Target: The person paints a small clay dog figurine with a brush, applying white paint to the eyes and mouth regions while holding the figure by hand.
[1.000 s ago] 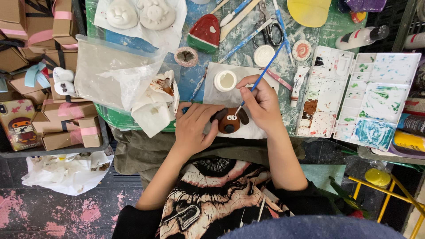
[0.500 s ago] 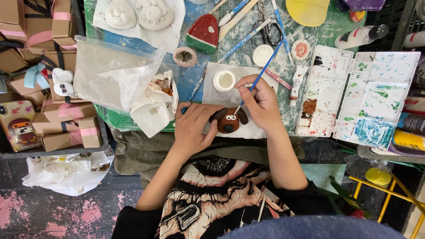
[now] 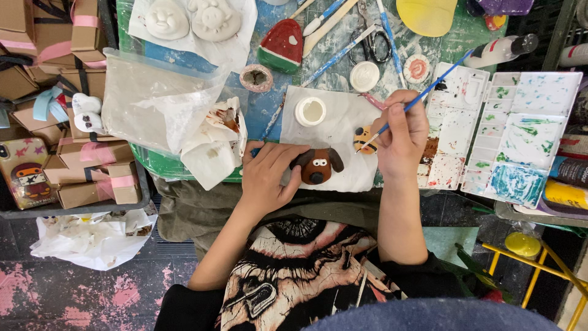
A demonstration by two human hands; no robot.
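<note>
Brown dog figure (image 3: 317, 166) in left grip (image 3: 266, 178), seemingly loose.

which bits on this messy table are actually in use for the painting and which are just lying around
In use:
left hand steadying the brown dog figure
right hand holding the blue paintbrush
white paint palette
open white pot

Lying about:
watermelon slice piece
scissors
two unpainted white figures
cardboard boxes with pink ribbon
</note>
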